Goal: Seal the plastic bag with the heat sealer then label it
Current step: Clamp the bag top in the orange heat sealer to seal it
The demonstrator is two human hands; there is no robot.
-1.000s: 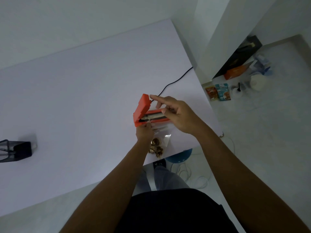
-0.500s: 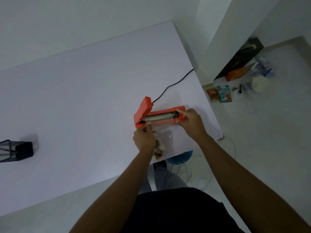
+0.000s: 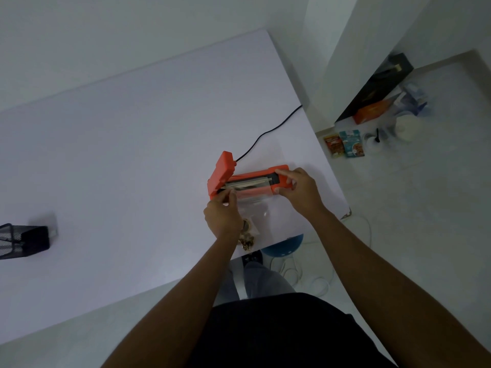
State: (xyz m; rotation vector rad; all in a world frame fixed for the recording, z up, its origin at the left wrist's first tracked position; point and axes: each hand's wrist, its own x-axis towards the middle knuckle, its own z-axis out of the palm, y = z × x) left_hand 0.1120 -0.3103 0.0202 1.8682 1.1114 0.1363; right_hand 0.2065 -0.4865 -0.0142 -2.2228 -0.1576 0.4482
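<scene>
This looks like a room in a home, sparely furnished. A plain white table stands against bare white walls, above a pale tiled floor. On the floor at the far right, household things sit loose in a corner: food packets, an orange box, a black box and white containers. White cables lie coiled on the floor nearby.

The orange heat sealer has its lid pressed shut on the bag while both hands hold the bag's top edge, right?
Not quite. The head view shows the heat sealer with its lid raised open, not shut. The left hand and right hand do hold the plastic bag by its top edge across the sealing strip.
</scene>
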